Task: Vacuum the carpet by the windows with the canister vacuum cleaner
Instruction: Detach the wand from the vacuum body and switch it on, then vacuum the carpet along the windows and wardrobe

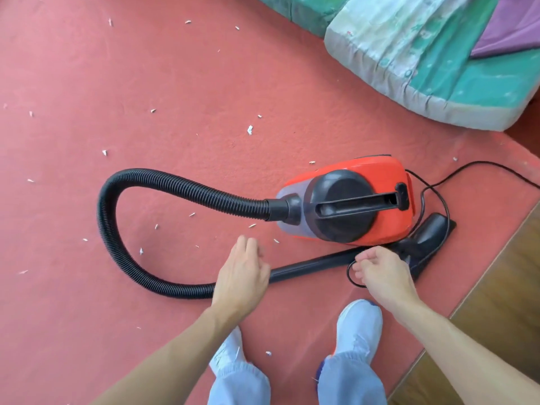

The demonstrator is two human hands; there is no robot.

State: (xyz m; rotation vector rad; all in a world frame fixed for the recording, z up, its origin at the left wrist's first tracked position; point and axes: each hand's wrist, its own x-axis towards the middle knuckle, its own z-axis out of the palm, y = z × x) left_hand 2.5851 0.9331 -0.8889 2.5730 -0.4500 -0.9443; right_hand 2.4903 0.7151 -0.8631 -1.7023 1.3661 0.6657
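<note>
Left hand (242,276) hangs open, palm down, fingers loosely spread, over the near end of the black wand (312,266); contact with the wand can't be told. Right hand (380,273) is half curled and grips nothing, hovering just above a loop of the thin black power cord (432,188) that lies across the wand. Two light shoes (359,325) and pale trouser legs stand on the red carpet (146,83), nearer the camera than the wand.

Wand lies flat on the carpet, on the near side of the canister vacuum (347,200). Its floor nozzle (423,244) sits at the vacuum's rear near corner, touching or just beside the body. Ribbed black hose (117,206) leaves the vacuum's front port, sweeps out in a wide loop away from the vacuum and curves back to join the wand under the left hand.

Vacuum is orange-red with a black round lid and carry handle on top, standing upright on the carpet. Cord trails from its rear off toward the frame edge.

White paper scraps (249,130) are scattered over the carpet, mostly beyond and to the hose side of the vacuum. Wooden floor (502,287) borders the carpet behind the nozzle. Beyond the vacuum lies a worn green cushion (423,59) with a purple cloth (511,27) on top.
</note>
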